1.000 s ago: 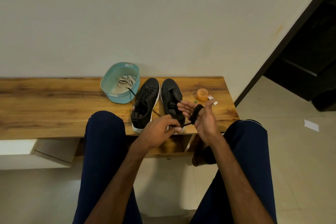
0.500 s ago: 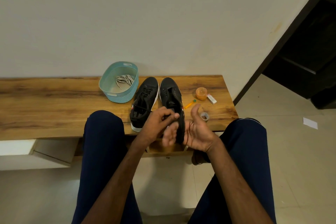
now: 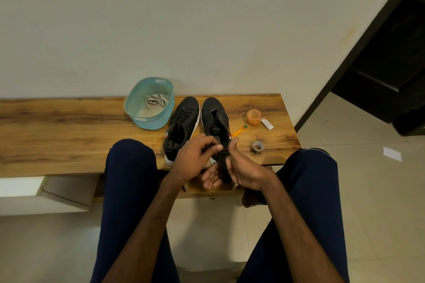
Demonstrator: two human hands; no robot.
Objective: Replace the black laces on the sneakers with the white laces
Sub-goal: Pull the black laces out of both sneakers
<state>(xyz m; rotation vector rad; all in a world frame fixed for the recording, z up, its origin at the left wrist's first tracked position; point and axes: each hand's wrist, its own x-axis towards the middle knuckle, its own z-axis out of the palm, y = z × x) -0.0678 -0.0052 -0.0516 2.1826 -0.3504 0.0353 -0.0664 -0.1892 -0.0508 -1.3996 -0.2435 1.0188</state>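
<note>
Two black sneakers stand side by side on the wooden bench point(image 3: 57, 126). The left sneaker point(image 3: 181, 122) still carries its black lace. The right sneaker point(image 3: 215, 117) shows bare eyelets. In front of its heel my hands meet over a bundled black lace point(image 3: 224, 167). My right hand point(image 3: 243, 167) holds the bundle across its palm, thumb up. My left hand point(image 3: 195, 156) pinches the top of the bundle with curled fingers. White laces point(image 3: 156, 100) lie in a teal basket point(image 3: 147, 119) left of the sneakers.
Right of the sneakers lie an orange jar point(image 3: 253, 116), a small white box point(image 3: 266, 123), an orange pen point(image 3: 239, 130) and a tape roll point(image 3: 257, 146). My knees frame the hands. A dark doorway opens at the far right.
The black lace was wound round my raised right hand's fingers; now both hands have dropped lower and closed together over the bundled lace at the bench edge.
</note>
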